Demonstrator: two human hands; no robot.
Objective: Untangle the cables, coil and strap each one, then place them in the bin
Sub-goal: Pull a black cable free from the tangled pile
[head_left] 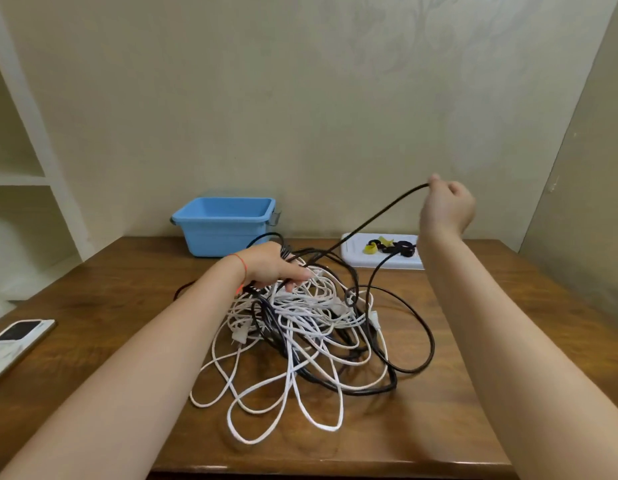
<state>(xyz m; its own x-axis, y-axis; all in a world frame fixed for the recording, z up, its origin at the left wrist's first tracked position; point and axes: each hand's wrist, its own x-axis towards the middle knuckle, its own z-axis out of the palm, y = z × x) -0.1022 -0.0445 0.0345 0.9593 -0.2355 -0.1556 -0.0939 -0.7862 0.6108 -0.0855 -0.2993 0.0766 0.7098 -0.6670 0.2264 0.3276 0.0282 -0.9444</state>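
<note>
Tangle (311,327) of white & black cables sat mid-table (92,292), loops spilling toward the near edge. White cable (286,386) made most of the front loops; a white plug (239,336) showed at the tangle's left side, another (375,320) at the right.

L hand (271,266) rested on the far-left top of the pile, fingers curled round a bunch of strands, black & white mixed; a red thread sat on that wrist. R hand (447,206) was raised well above the table, off to the right, thumb & fingertips pinching a black cable (369,220). That cable ran taut in a straight slant from the R hand down into the pile near the L hand. Hands well apart, L low, R high.

Another black strand looped wide round the tangle's right side and lay on the wood.

Blue bin (224,225) stood at the back of the table against the wall, left of centre, behind the L hand; no cables seen in it. White tray (380,263) at back right held straps (392,247), black & yellow, partly hidden by the R forearm. Phone (20,336) lay at the table's left edge.
</note>
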